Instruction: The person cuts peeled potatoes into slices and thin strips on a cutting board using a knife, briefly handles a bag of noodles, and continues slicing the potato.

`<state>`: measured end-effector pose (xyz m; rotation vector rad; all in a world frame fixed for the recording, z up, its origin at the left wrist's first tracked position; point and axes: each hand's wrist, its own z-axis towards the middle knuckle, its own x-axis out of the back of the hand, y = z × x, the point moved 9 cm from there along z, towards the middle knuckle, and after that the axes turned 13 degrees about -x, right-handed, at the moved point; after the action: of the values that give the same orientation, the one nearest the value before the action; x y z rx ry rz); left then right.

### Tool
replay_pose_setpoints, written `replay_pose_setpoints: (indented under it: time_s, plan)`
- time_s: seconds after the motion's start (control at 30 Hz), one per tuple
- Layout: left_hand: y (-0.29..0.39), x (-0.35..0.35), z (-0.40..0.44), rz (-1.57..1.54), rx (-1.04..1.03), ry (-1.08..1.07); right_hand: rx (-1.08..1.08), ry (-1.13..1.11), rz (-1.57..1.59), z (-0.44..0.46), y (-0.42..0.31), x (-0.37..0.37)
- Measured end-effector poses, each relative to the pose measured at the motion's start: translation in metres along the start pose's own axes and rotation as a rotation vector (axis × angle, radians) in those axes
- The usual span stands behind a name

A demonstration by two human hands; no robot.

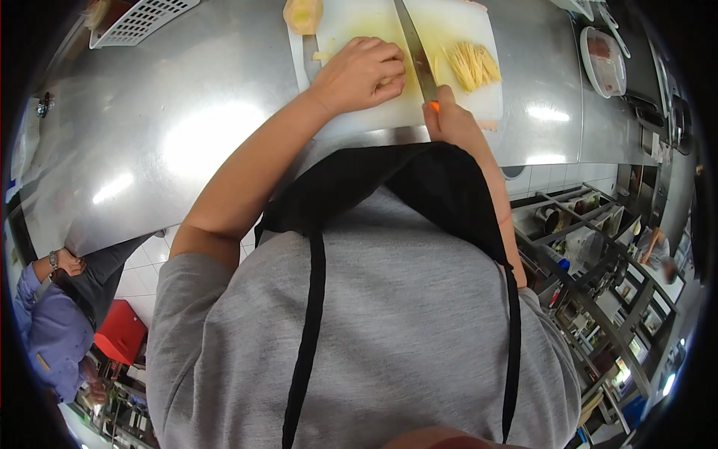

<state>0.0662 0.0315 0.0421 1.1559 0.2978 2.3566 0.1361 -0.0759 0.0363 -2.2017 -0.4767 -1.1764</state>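
Note:
My right hand (451,120) grips the orange handle of a kitchen knife (416,46), its blade pointing away from me across the white cutting board (378,16). Just left of the blade is my left hand (363,75), fingers curled down on the board. What lies under those fingers is mostly hidden; a little yellow shows beside them. To the right of the knife lies a pile of thin yellow strips (471,66). A peeled yellow chunk (303,16) sits at the board's far left, near a flat metal blade (310,54).
The board rests on a steel counter (224,67). A white perforated basket (142,21) stands at the far left, a lidded plastic container (603,61) at the right. Another person in a blue shirt (56,337) is at lower left. Metal racks (583,247) stand to the right.

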Motion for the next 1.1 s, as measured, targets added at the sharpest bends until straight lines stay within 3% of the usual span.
replay_pose_setpoints:
  time_s: [0.63, 0.73, 1.1]
  plan:
    - [-0.002, 0.0, 0.0, -0.058, -0.006, 0.013, -0.036, 0.084, 0.053, 0.011, -0.003, -0.007]
    - [0.003, 0.002, -0.002, -0.059, -0.012, 0.021, 0.067, 0.064, 0.063, 0.007, -0.007, 0.0]
    - [0.0, 0.005, -0.002, -0.065, -0.006, 0.031, -0.046, 0.01, 0.029, -0.001, -0.006, -0.005]
